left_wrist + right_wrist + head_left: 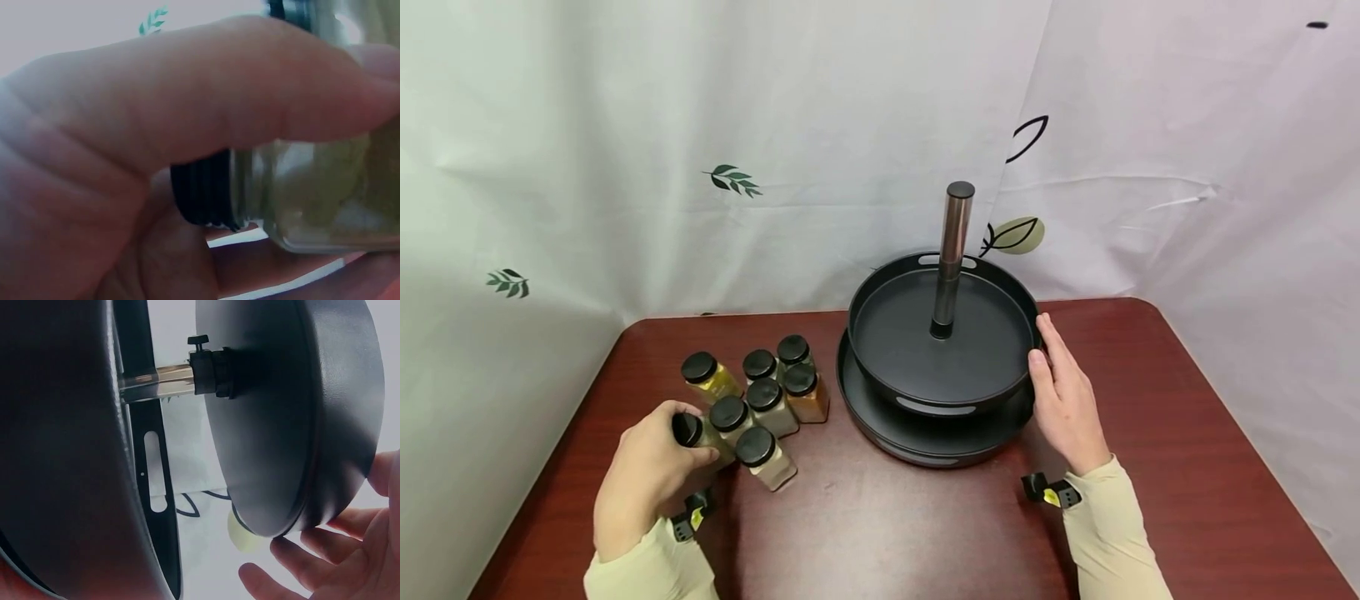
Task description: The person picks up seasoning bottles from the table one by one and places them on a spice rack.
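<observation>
At the left of the table, my left hand (643, 471) grips a square glass spice jar (722, 452) with a black screw lid, thumb on one side. The left wrist view shows greenish-tan contents through the jar's glass (312, 206). Several similar jars stand beside it, among them a yellow one (722, 384), an orange-brown one (812, 404) and a pale one (773, 472). A black two-tier round rack stands to their right, with an upper tray (895, 333) above a lower tray (917, 450). My right hand (1066, 404) touches the upper tray's right rim with extended fingers.
A metallic post (955, 233) with a black cap rises from the middle of the upper tray. The reddish-brown table (880, 533) ends at a white patterned curtain (820, 167) behind and at both sides.
</observation>
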Demonstrator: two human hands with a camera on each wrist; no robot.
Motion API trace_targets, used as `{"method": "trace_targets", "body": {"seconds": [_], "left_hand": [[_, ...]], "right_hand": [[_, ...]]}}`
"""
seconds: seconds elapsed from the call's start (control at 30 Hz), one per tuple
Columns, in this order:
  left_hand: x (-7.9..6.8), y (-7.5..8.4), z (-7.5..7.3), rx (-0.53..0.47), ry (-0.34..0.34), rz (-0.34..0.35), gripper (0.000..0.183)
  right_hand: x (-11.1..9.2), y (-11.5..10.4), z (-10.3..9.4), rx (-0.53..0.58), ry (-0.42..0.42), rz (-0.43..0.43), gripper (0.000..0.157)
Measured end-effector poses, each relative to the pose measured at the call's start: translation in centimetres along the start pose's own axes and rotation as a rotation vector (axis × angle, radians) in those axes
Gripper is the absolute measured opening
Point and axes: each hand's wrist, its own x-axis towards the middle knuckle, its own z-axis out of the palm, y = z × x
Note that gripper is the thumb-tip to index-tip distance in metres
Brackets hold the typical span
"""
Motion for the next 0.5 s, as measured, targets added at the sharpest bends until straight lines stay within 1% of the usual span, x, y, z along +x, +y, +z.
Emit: {"method": "trace_targets", "body": {"seconds": [0.17, 0.37, 0.5], "left_hand": [[-1.0, 0.3, -0.6, 0.008, 0.040, -0.004, 0.060], [-1.7, 0.6, -1.3, 0.019, 0.088, -0.005, 0.061], [-2.3, 1.1, -1.6, 0.013, 0.140, -0.022, 0.061]], "right_hand": [[0.1, -0.1, 0.0, -0.004, 0.003, -0.001, 0.052], [0.1, 0.0, 0.0, -0.009, 0.007, 0.000, 0.051], [0.1, 0.0, 0.0, -0.010, 0.008, -0.001, 0.051]]}}
